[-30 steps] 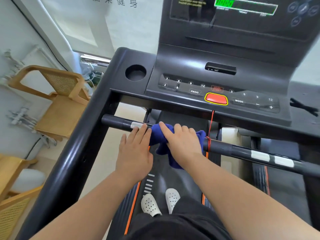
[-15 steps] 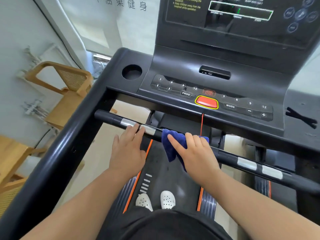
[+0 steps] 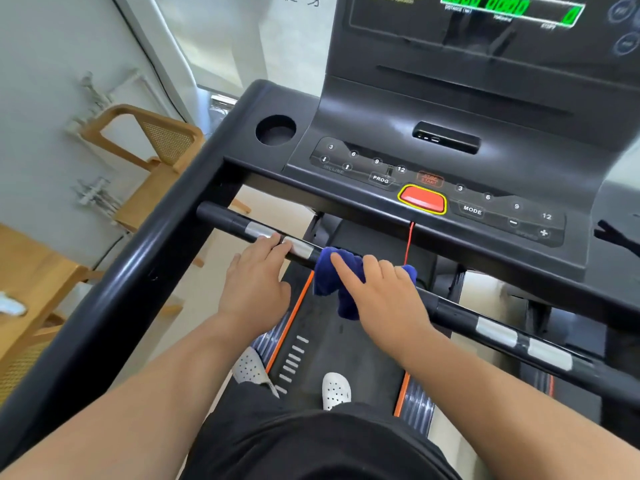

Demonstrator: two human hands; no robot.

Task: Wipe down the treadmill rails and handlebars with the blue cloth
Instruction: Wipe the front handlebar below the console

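On the left I see the side rail (image 3: 114, 292), not yet under the cloth. My left hand (image 3: 256, 278) rests flat and loose on the handlebar (image 3: 460, 315), gripping nothing. Just beside it my right hand (image 3: 384, 299) presses the blue cloth (image 3: 332, 282) onto the bar. The red cord (image 3: 408, 242) hangs close; I judge a rightward stroke could snag it.

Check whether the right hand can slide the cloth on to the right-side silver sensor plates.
Probably yes: the right hand presses the blue cloth on the handlebar, and bare bar runs to the silver plates.
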